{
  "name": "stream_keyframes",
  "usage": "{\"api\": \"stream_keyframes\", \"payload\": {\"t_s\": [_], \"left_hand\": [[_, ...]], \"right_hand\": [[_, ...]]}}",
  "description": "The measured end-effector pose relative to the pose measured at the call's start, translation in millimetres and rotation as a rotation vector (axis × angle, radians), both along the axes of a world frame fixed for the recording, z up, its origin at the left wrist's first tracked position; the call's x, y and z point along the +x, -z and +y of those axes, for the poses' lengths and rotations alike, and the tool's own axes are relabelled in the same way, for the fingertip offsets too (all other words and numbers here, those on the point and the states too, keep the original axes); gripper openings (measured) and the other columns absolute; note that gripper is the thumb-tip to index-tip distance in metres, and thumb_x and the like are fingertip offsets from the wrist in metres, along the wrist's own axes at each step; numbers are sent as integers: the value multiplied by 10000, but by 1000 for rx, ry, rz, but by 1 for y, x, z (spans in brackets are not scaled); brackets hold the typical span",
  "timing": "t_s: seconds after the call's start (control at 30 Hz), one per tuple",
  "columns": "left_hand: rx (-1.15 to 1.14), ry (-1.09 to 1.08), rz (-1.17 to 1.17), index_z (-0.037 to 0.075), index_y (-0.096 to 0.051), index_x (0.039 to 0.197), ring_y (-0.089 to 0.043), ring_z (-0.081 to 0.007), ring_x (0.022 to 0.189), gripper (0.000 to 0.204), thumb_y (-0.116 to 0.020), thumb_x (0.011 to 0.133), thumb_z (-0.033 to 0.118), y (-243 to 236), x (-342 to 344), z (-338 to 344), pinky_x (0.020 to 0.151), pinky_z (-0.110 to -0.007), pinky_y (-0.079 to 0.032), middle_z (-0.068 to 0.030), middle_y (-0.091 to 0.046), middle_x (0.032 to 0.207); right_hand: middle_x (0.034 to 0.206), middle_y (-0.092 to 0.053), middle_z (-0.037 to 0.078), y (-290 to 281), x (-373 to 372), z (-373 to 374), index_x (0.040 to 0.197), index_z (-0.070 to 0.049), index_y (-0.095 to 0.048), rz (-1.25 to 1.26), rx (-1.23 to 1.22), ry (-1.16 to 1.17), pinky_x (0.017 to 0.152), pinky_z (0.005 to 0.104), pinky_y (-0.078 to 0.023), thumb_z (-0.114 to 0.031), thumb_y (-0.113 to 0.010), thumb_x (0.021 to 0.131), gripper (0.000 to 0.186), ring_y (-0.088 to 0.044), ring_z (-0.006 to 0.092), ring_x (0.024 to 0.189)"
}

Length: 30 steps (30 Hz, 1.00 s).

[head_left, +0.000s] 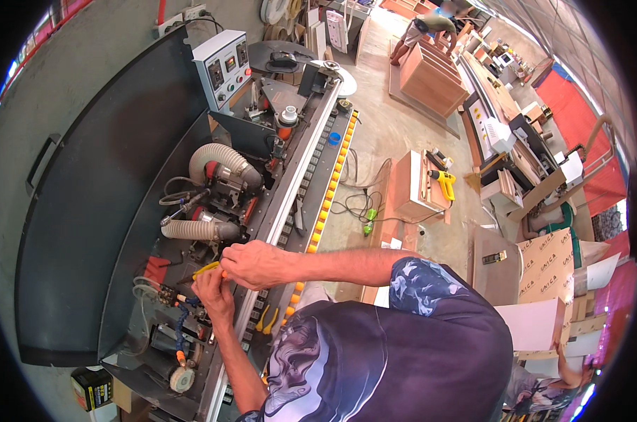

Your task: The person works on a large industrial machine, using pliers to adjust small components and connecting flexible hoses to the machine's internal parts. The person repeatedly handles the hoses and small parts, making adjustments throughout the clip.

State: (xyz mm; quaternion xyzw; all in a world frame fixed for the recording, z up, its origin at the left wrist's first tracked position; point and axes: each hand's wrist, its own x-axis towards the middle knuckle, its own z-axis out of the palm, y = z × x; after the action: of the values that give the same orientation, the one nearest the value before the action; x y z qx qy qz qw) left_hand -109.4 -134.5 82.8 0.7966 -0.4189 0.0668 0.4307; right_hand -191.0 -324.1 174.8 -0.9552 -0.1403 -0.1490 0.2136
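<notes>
Both hands meet over the bed of an edge-banding machine (265, 232). My left hand (214, 294) is closed, its fingers against a slim yellow tool (206, 269) with a dark tip; the tool's kind does not show clearly. Just above and to the right, my right hand (260, 264) is closed with its fingertips pinched. A small orange piece (225, 274) shows between the two hands, mostly covered by fingers. Yellow-handled pliers (267, 320) lie on the machine's rail near my left forearm. Ribbed hoses (199, 230) run to the motors beyond my hands.
The machine's dark cover (86, 204) stands raised at left, beside a control box (223, 70). A blue ring (334, 138) lies on the roller-edged rail. To the right are a yellow heat gun (443, 183) on a wooden box, cables on the floor, and a person (431, 29) bending over a cabinet.
</notes>
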Motion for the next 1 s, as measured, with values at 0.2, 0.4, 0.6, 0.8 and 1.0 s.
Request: {"api": "stream_keyframes", "payload": {"t_s": [0.2,0.4,0.6,0.8,1.0], "left_hand": [[-19,3,-5,107,-738,1177,-639,-291,1074,207,-710,971,108,-5,-3,-5,1006,-444,-402,-52,-706,1071],[-1,-7,-2,121,-744,1215,-638,-287,1073,243,-707,975,107,1,-1,-1,1005,-447,-400,-52,-706,1070],[7,7,11,122,-745,1244,-642,-285,1074,286,-716,961,101,-5,0,2,1010,-445,-397,-52,-714,1071],[-17,-11,-19,116,-753,1244,-644,-286,1092,314,-708,936,73,-3,-4,-2,1018,-444,-396,-54,-722,1095],[-26,-22,-43,83,-747,1239,-653,-313,1096,311,-688,934,72,-3,-1,-1,1007,-454,-419,-76,-737,1114]], "right_hand": [[844,-616,131,19,3,-5,917,1,-638,1,-77,8,663,437,-590,-243,-689,994,261,-688,326,757],[901,-659,148,0,4,11,966,12,-664,436,0,164,701,417,-618,-307,-677,1017,323,-740,343,864],[921,-659,162,0,1,-5,892,7,-637,-17,-69,-40,672,446,-598,-286,-687,980,310,-702,337,823],[886,-608,128,26,5,-8,915,-15,-610,-47,-20,-75,692,434,-583,-264,-715,959,274,-676,319,828],[831,-639,149,38,6,0,921,-19,-622,-19,19,22,676,476,-588,-283,-701,968,280,-704,368,777]]}}
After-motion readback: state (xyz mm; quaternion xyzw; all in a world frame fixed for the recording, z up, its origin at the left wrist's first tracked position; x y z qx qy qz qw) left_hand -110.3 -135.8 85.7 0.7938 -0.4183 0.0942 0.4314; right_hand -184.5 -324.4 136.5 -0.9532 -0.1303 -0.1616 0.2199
